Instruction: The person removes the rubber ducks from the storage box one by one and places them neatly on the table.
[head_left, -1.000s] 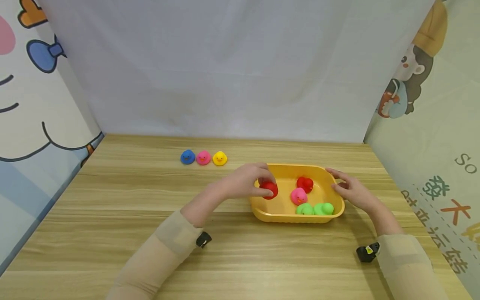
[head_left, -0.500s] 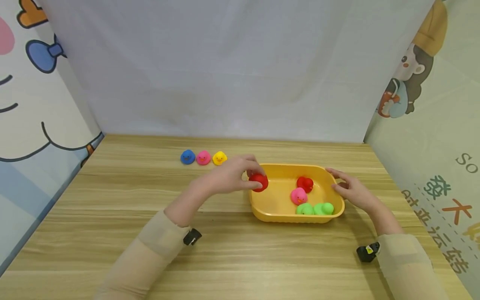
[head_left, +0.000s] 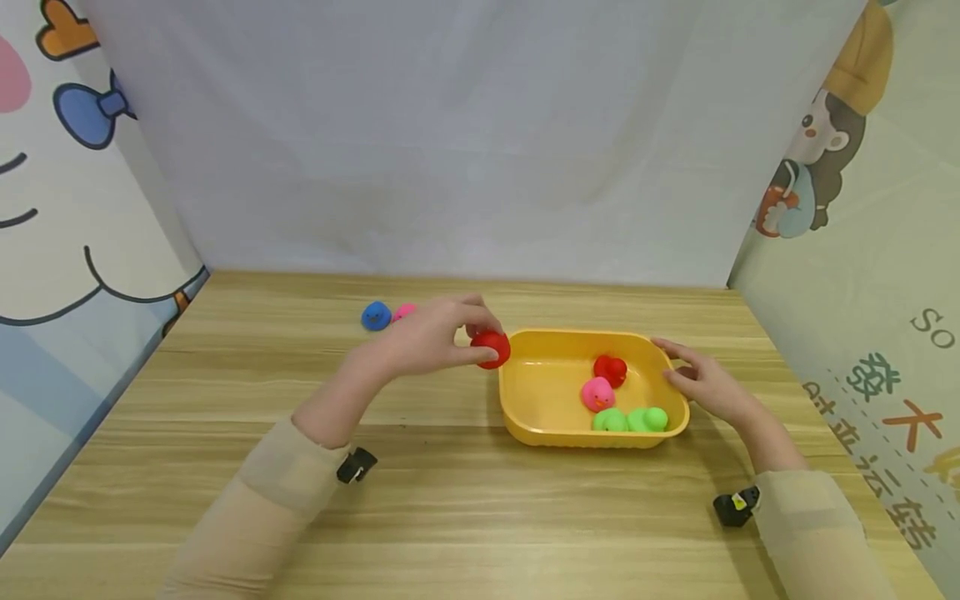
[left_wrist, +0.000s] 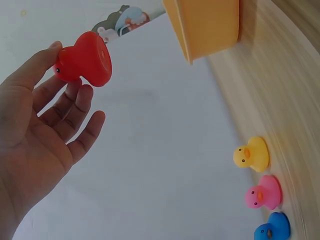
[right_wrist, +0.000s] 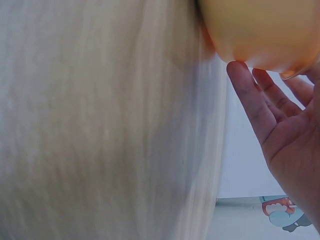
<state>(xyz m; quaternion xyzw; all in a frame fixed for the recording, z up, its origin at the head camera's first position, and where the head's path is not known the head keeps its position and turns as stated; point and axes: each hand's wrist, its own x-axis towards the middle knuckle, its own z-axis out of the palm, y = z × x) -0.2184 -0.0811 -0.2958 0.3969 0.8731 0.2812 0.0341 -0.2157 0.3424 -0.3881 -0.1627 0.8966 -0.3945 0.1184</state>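
Head: the left hand (head_left: 435,335) pinches a red duck (head_left: 498,342) just beyond the tray's (head_left: 551,436) ten o'clock corner; inside lie another red one (head_left: 611,370), a pink duck (head_left: 597,393) and two green ducks (head_left: 647,419).

Left wrist: around four o'clock, three ducks (left_wrist: 270,191) stand lined up on the desk (left_wrist: 270,90); seemingly four are out, four left.

Right wrist: the right hand (right_wrist: 286,127), grip apart, touches the tray.

Beige sleeves (head_left: 251,504) end beside small black wrist cameras (head_left: 356,465).

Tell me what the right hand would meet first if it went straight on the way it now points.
Most likely the tray: the right hand points at its right end, fingers seemingly touching it, though exact contact is unclear.
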